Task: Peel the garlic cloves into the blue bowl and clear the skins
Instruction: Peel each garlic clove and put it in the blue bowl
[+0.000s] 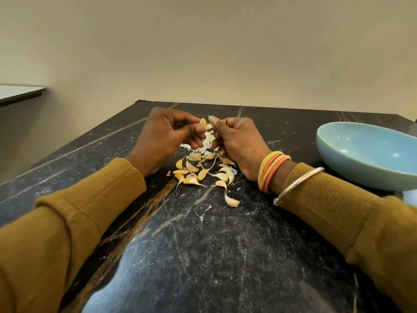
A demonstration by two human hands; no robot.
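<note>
One clove (203,122) is pinched between your two hands above the table (203,245). Your left hand (167,134) grips it with thumb and fingers curled round it, and your right hand (239,141) pinches the skin (209,138) that hangs loose below.

The pile (198,171) of unpeeled cloves lies directly under your hands. If the clove slips out once it is bare, it will likely drop among them and be hard to pick out. Falling skin will land on that pile too and hide cloves, which would make the clearing slower.

The blue bowl (338,159) sits well apart to your right, and no clove shows in the part of it you can see. Each peeled clove needs a carry across, and a loose grip on a smooth clove could lose it on the way.

Your right sleeve (327,199) lies near the bowl's wall, so a wide swing might knock it.
</note>
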